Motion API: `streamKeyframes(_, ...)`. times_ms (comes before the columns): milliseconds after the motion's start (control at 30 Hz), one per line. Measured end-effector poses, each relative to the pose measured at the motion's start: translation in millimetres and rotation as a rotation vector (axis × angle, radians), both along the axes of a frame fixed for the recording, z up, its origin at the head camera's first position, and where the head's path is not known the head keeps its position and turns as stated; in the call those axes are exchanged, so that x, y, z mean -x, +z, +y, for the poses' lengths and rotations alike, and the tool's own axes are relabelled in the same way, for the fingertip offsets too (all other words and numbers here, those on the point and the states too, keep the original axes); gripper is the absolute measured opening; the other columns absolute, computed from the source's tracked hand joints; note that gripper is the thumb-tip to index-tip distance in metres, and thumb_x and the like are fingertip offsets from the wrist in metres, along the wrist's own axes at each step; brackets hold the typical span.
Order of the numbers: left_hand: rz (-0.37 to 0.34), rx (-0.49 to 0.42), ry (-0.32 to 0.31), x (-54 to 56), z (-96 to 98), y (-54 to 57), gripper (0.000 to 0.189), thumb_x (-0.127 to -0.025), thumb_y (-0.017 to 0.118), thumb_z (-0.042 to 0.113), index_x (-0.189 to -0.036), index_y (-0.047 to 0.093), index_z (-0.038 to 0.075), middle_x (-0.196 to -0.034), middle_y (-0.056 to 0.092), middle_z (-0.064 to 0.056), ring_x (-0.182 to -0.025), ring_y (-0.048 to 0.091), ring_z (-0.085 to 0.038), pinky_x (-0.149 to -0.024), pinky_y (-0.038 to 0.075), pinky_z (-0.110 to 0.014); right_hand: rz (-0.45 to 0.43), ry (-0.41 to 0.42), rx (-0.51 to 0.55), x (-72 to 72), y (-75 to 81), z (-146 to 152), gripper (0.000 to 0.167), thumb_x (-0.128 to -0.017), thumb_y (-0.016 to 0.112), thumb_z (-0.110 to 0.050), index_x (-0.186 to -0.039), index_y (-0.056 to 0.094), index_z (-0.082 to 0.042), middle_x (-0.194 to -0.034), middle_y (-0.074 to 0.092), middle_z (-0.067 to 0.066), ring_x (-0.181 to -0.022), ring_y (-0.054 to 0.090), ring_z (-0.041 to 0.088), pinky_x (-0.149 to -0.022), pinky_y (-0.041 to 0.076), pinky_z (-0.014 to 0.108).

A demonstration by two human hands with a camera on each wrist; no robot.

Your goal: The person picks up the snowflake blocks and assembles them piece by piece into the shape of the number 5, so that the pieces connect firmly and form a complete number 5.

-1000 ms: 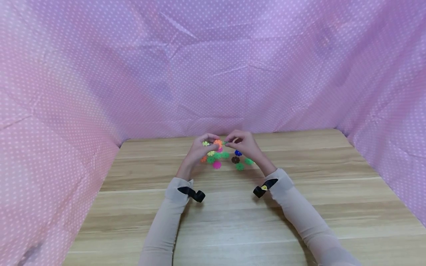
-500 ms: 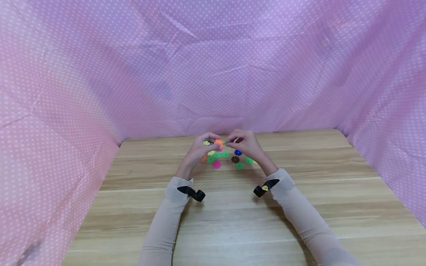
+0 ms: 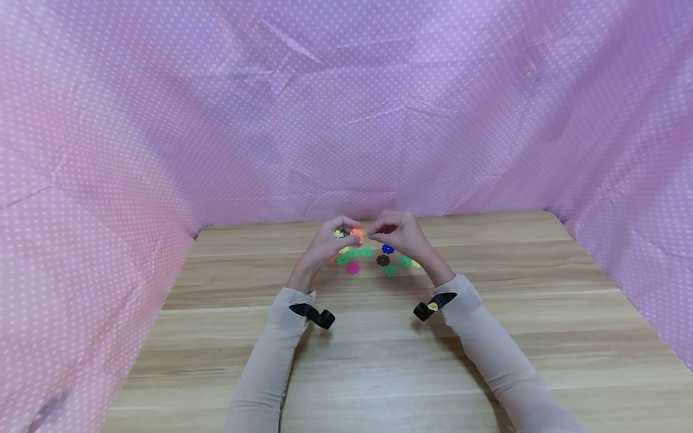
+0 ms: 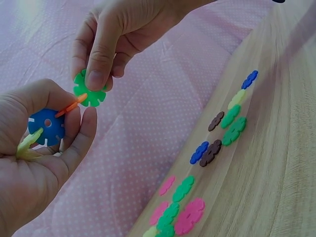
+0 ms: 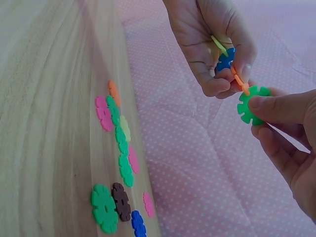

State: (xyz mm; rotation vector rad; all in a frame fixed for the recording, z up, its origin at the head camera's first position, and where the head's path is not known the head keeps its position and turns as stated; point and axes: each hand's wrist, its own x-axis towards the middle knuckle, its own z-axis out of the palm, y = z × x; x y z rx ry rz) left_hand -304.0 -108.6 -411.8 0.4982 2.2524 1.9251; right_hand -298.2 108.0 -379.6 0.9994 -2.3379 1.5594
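Note:
My left hand [image 3: 325, 245] grips a short chain of notched snowflake discs above the table. In the left wrist view this chain has a yellow disc [image 4: 28, 144], a blue disc [image 4: 52, 134] and an orange disc [image 4: 71, 104], slotted together at angles. Thumb and fingers pinch the orange one. Facing it, my right hand [image 3: 403, 236] pinches a green disc [image 5: 245, 111] between thumb and fingertips. The green disc's edge meets the orange disc's edge; whether their notches interlock I cannot tell. Fingers cover part of both discs.
Loose discs lie flat on the wooden table [image 3: 368, 361] below my hands: several green ones, pink discs [image 3: 353, 268], a brown disc [image 3: 383, 260] and a blue disc [image 3: 387, 248] among them. A pink dotted cloth [image 3: 346, 120] surrounds the table's back and sides.
My left hand and its chain have shifted very slightly to the right. The right hand keeps its pinch on the green disc, and the loose discs stay put.

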Motion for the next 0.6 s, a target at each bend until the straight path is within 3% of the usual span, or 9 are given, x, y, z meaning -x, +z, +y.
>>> streamKeyframes(133, -0.006, -0.016, -0.016, -1.2, 0.8, 1.0, 0.03, -0.093, 0.07, 0.002, -0.121, 0.062, -0.005, -0.094, 0.064, -0.001, -0.089, 0.068, -0.021, -0.092, 0.06, -0.045, -0.026, 0.008, 0.027, 11.7, -13.4, 2.7, 0.005, -0.083, 0.075, 0.012, -0.087, 0.076, 0.009, -0.082, 0.07, 0.024, -0.069, 0.061, 0.01, -0.065, 0.053, 0.014)
streamKeyframes(333, 0.025, 0.011, 0.0, -1.6, 2.1, 1.3, 0.027, -0.094, 0.069, 0.003, -0.12, 0.063, -0.003, -0.094, 0.063, 0.0, -0.091, 0.061, -0.014, -0.08, 0.056, -0.023, -0.033, 0.019, 0.058, 18.3, -19.8, 6.9, 0.005, -0.084, 0.079, 0.005, -0.087, 0.079, 0.001, -0.081, 0.071, 0.018, -0.069, 0.061, 0.008, -0.063, 0.053, 0.016)
streamKeyframes(600, 0.017, -0.002, -0.015, -0.9, 1.0, -0.1, 0.027, -0.093, 0.068, 0.002, -0.119, 0.063, -0.004, -0.092, 0.064, -0.001, -0.088, 0.064, -0.014, -0.081, 0.058, -0.023, -0.042, 0.037, 0.049, 17.9, -19.7, 6.3, 0.007, -0.084, 0.079, 0.006, -0.087, 0.079, 0.0, -0.082, 0.071, 0.015, -0.069, 0.064, 0.01, -0.064, 0.057, 0.018)
